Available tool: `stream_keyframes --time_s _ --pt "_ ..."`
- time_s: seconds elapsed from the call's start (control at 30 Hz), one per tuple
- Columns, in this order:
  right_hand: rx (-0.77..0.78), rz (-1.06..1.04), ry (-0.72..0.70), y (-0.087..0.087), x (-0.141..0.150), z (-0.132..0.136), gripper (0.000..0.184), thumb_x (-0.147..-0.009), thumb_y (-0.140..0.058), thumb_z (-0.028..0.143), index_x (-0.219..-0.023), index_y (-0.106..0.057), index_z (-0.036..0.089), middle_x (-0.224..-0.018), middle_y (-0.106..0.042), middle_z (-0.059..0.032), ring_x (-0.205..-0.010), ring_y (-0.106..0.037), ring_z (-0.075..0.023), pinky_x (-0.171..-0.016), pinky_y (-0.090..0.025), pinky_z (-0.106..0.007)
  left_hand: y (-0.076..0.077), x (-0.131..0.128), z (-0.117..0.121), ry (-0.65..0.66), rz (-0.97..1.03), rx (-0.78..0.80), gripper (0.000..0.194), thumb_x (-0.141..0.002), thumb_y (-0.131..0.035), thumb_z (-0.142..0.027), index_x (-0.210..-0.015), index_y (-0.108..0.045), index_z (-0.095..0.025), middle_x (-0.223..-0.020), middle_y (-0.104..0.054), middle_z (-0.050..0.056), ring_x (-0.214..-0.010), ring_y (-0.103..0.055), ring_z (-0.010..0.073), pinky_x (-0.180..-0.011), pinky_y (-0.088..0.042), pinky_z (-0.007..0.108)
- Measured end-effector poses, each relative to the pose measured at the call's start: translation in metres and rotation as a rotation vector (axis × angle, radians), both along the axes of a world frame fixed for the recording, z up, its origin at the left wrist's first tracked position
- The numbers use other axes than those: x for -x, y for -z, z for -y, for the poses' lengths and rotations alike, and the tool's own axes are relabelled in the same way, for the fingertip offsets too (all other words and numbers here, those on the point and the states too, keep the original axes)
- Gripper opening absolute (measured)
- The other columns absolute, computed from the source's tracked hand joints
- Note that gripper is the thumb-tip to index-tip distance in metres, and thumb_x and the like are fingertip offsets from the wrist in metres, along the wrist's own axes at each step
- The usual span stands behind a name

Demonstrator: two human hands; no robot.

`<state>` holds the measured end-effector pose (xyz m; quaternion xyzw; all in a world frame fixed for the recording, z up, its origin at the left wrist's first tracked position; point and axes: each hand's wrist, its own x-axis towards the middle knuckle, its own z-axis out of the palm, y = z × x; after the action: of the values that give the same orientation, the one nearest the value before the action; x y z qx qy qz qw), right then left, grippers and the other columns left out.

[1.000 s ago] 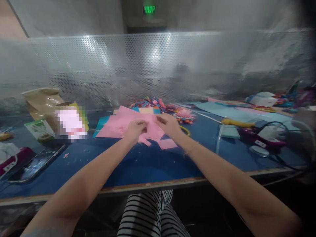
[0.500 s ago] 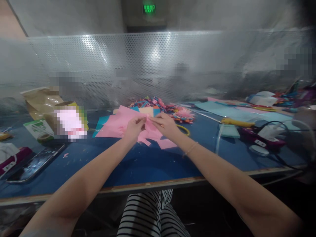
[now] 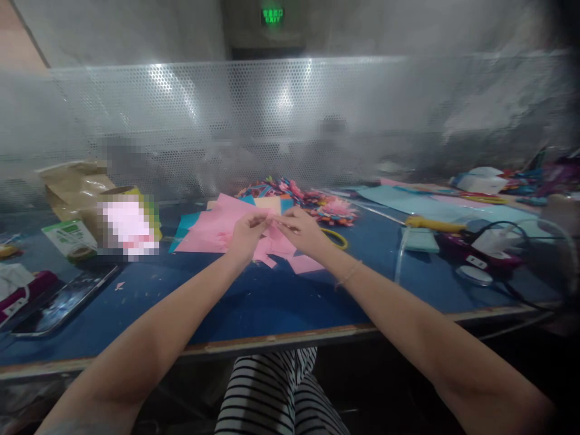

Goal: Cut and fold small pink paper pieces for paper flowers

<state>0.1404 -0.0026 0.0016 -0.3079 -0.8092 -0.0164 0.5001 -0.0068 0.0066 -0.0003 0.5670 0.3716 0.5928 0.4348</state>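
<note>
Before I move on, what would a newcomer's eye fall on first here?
First, the bright pink paper in the middle of the blue table, with the left hand and right hand close together, pinching a piece of it. Just behind lies a multicoloured fringed heap. High at the back, a green exit sign glows.

the blue tabletop point(image 3: 290, 302) has open room along its near side, from the phone point(image 3: 66, 302) across to the purple power strip point(image 3: 480, 254) and its black cable. beyond the pink sheets point(image 3: 212, 226), the colorful bundles point(image 3: 294, 192) block the way back, with the perforated screen point(image 3: 281, 121) behind them. the standing brown bag point(image 3: 75, 190) obstructs the left rear.
</note>
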Motion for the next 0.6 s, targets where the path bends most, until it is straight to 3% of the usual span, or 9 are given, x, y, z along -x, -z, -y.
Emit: stream_keyframes --time_s 0.17,0.27,0.4,0.6 --pt "0.287 -0.241 -0.078 -0.0022 0.0025 0.0 0.035 -0.071 -0.05 0.025 -0.106 -0.052 0.02 -0.076 -0.051 -0.0025 -0.067 -0.05 -0.0116 -0.054 -0.044 -0.024 0.0006 0.0006 -0.0029 -0.002 0.033 -0.015 0.026 -0.055 -0.064 -0.026 -0.078 -0.063 -0.015 -0.068 -0.062 0.002 -0.06 -0.054 0.0096 -0.056 -0.043 0.023" --pt "0.449 -0.397 -0.136 -0.0035 0.0028 -0.0025 0.031 -0.067 -0.053 0.028 -0.097 -0.053 0.018 -0.068 -0.052 0.0004 -0.06 -0.05 -0.01 -0.053 -0.046 -0.024 -0.0011 0.0003 -0.0003 0.023 -0.042 -0.096 0.02 -0.055 -0.063 -0.021 -0.074 -0.065 -0.015 -0.069 -0.063 0.003 -0.065 -0.057 0.0116 -0.065 -0.044 0.026" --pt "0.559 -0.477 -0.155 -0.0057 0.0022 -0.0033 0.017 -0.063 -0.056 0.03 -0.073 -0.056 0.017 -0.062 -0.052 0.0016 -0.057 -0.05 -0.0091 -0.054 -0.047 -0.024 -0.0025 0.0 0.0026 0.024 -0.136 -0.142 0.017 -0.056 -0.062 -0.017 -0.073 -0.066 -0.016 -0.074 -0.065 0.004 -0.07 -0.058 0.013 -0.071 -0.044 0.027" --pt "0.66 -0.554 -0.165 -0.008 0.0027 -0.0017 0.017 -0.06 -0.059 0.031 -0.066 -0.056 0.016 -0.059 -0.052 0.0028 -0.055 -0.05 -0.0077 -0.053 -0.047 -0.023 -0.0031 -0.0001 0.0045 0.015 -0.143 -0.159 0.016 -0.057 -0.061 -0.016 -0.073 -0.065 -0.016 -0.073 -0.065 0.004 -0.069 -0.058 0.0125 -0.07 -0.044 0.026"
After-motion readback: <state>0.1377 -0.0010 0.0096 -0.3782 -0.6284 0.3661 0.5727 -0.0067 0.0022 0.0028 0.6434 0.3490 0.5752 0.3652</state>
